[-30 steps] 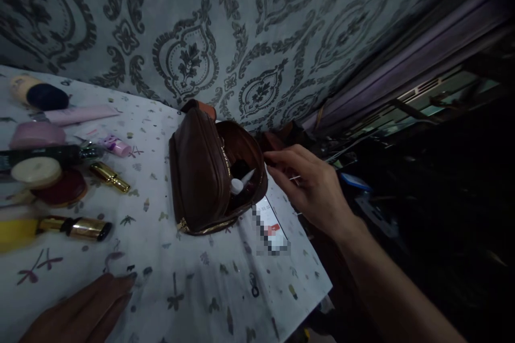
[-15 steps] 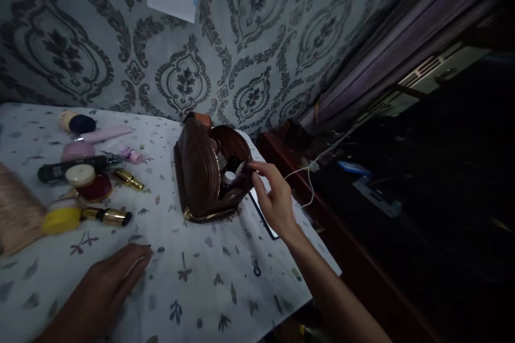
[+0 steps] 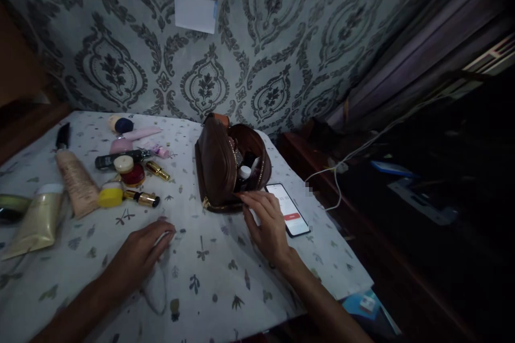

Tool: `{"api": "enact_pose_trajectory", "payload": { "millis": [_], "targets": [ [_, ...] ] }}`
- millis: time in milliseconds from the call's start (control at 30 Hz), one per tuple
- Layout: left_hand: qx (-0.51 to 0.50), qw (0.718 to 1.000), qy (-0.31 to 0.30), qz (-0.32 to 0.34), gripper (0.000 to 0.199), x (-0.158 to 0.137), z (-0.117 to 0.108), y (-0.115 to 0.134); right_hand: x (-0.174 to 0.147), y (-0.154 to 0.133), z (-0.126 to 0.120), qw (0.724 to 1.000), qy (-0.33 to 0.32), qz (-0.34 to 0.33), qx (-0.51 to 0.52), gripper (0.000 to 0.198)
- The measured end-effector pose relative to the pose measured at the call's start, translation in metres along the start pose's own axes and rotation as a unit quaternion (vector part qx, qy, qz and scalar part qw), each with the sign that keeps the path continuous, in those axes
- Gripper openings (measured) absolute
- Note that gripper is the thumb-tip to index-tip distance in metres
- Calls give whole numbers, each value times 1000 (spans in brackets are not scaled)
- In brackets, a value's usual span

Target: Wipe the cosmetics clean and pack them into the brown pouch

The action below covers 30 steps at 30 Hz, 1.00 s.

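Observation:
A brown toiletry bag (image 3: 217, 163) stands unzipped on the table, its flap leaning out to the right. Inside it show a white-capped bottle (image 3: 244, 173) and other dark items that I cannot make out. My right hand (image 3: 265, 220) is at the bag's front zippered edge, fingertips touching it and thumb apart from the fingers. Just right of that hand lies a phone (image 3: 290, 214) with its screen lit. My left hand (image 3: 147, 246) rests on the tablecloth in front of the cosmetics, fingers loosely curled together, with nothing visible in them.
Cosmetics cover the left side: a beige tube (image 3: 76, 185), a pale yellow tube (image 3: 40, 220), a yellow-lidded jar (image 3: 110, 195), a dark red jar (image 3: 134, 175) and gold lipstick tubes (image 3: 141, 198). The patterned wall (image 3: 205, 86) stands behind. A white cable (image 3: 336, 185) runs off right.
My right hand has moved from the bag's right flap edge down to its front edge, uncovering more of the phone. The view has shifted left. My left hand stays on the table.

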<state>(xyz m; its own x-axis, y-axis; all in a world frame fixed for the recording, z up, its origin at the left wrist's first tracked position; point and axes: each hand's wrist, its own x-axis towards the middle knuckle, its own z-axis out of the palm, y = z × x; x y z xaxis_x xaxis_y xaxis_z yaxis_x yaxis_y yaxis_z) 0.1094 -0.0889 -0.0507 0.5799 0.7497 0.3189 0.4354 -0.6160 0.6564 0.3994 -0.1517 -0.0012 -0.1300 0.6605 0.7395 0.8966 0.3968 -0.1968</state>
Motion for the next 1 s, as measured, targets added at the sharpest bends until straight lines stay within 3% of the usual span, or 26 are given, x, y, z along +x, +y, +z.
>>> {"api": "enact_pose_trajectory", "payload": {
  "millis": [467,733,867,1000],
  "targets": [
    [16,999,14,27,23,6,-4,1,-20,3,3,1000,17,2,14,53],
    [-10,999,-43,0,23,7,-6,7,-10,-9,3,997,79,0,-3,54],
    [-20,999,-49,-8,22,7,-9,9,0,-26,17,994,24,-48,93,43],
    [-26,998,-48,-10,24,6,-10,10,11,-45,51,972,-71,-59,215,30]
  ]
}}
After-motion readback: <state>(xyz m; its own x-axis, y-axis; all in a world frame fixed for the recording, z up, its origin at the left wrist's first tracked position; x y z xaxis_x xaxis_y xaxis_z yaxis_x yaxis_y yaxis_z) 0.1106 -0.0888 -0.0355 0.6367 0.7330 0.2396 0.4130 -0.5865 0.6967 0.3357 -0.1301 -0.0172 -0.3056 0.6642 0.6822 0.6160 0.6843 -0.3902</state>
